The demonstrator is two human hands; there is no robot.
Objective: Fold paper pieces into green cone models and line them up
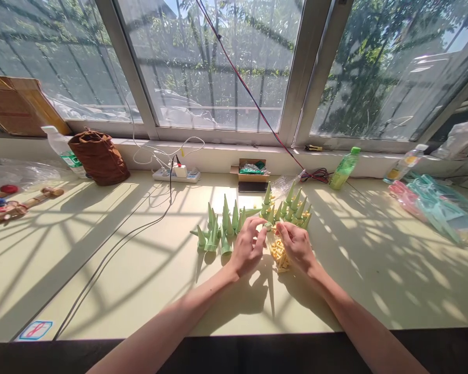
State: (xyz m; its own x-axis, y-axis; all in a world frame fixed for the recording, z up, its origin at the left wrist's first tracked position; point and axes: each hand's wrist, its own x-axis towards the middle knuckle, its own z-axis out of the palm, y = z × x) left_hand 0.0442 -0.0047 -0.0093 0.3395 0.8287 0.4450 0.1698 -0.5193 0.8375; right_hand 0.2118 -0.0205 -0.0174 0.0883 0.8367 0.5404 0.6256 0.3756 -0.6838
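My left hand (249,245) is closed around a green cone (268,227), whose round end points toward my other hand. The rest of that cone is mostly hidden by my fingers. My right hand (297,246) pinches a small yellow piece close beside the cone's end; its shape is largely covered. Below and between my hands stands a small clear box (283,269) filled with yellow pieces (277,250). Left of my hands, several green cones (226,221) stand upright and one lies tipped. Beyond my right hand is another group of green cones (291,205) with yellow bits among them.
Behind the cones sit an open cardboard box (253,177) and a power strip (177,176) with black cables trailing leftward. A green bottle (343,169) and plastic bags (444,208) lie right. On the left are a brown cloth bag (99,158) and wooden toys (19,205).
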